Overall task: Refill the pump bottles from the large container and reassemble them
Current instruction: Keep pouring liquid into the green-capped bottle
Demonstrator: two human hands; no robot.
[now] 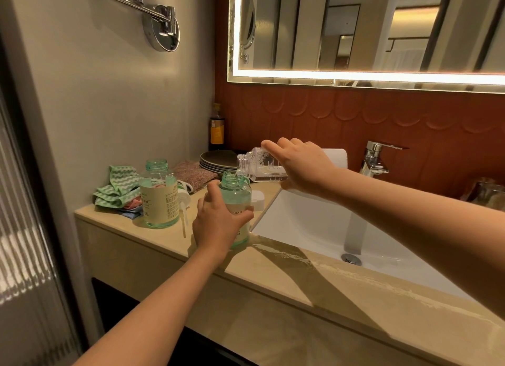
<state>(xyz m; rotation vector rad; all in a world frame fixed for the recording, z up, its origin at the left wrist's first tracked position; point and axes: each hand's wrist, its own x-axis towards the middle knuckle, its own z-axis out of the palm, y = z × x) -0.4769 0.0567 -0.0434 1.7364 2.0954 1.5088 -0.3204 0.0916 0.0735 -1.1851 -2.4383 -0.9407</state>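
Now, left of the grip waits an uncapped pale-green clear pump bottle, while the left hand curls round its twin bottle marked "FOAM", neck directly under the mouth of the large clear plastic container, which the right hand clasps tipped nearly level, mouth leftward.

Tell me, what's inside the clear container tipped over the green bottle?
Foam bubbles and a shallow layer of clear liquid show inside the clear container. The right hand grips its rear half, covering whatever lies there.
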